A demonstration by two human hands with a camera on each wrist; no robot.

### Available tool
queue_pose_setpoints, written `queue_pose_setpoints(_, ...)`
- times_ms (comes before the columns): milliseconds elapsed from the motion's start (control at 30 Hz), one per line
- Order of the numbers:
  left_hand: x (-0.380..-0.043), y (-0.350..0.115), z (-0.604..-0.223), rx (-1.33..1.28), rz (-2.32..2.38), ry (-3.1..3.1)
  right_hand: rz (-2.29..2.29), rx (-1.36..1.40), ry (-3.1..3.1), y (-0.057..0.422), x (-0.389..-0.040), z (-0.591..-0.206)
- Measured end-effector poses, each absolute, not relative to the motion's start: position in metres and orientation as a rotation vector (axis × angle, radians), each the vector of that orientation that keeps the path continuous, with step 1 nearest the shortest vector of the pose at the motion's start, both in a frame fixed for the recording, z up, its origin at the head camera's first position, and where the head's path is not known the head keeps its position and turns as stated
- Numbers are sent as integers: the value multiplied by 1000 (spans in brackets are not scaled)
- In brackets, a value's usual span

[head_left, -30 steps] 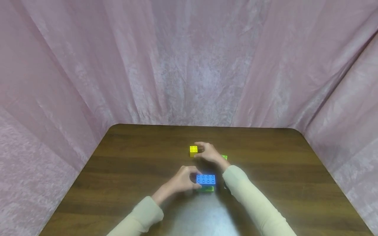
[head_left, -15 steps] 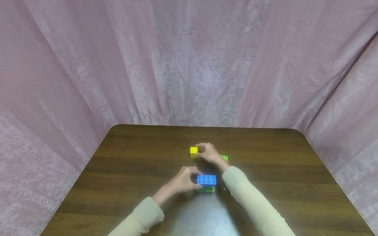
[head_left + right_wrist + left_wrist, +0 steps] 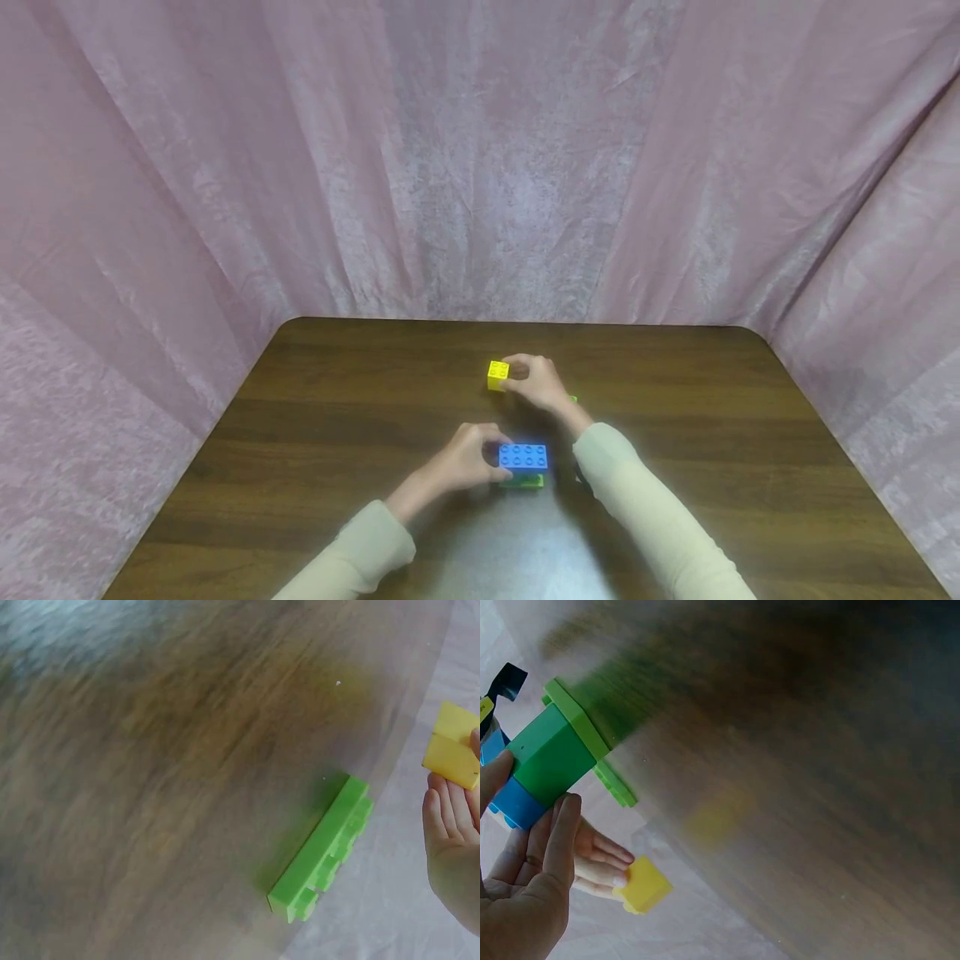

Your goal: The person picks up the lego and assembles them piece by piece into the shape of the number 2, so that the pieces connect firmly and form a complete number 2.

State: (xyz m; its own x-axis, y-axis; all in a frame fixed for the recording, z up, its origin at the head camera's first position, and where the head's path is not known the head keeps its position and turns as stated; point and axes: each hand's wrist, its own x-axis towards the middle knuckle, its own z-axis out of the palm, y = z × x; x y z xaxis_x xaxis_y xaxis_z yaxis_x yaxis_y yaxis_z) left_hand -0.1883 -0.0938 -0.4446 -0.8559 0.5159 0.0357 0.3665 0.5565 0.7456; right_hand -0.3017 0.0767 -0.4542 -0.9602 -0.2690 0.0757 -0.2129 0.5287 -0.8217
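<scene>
My left hand (image 3: 463, 457) holds a small stack of toy building bricks between thumb and fingers. On top sits a blue brick (image 3: 522, 457) with two rows of studs. The left wrist view shows a darker green brick (image 3: 555, 754) under it and a thin light green brick (image 3: 581, 720) at the bottom. Farther out, my right hand (image 3: 538, 385) pinches a yellow block (image 3: 498, 376) with a seam across its side (image 3: 452, 746). The block is slightly tilted and raised off the tabletop, its reflection apart from it.
A long light green brick (image 3: 319, 851) lies on the brown wooden table (image 3: 360, 383), mostly hidden under my right wrist in the head view. Pink curtains (image 3: 480, 167) hang behind the table's far edge. Near the left hand a black piece (image 3: 508, 681) shows.
My right hand has closed its fingers on the yellow block and lifted it, moving slightly up and right in the head view. My left hand and its stack stay almost still.
</scene>
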Motion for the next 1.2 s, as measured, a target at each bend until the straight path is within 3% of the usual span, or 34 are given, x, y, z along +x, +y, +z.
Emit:
queue_pose_setpoints(567, -189, -94, -444, 741, 1192, 2616, -1629, -592, 2825, 88, -279, -438)
queue_pose_setpoints(1200, -190, -93, -444, 761, 1166, 2628, -1816, -699, 2663, 99, -227, -396)
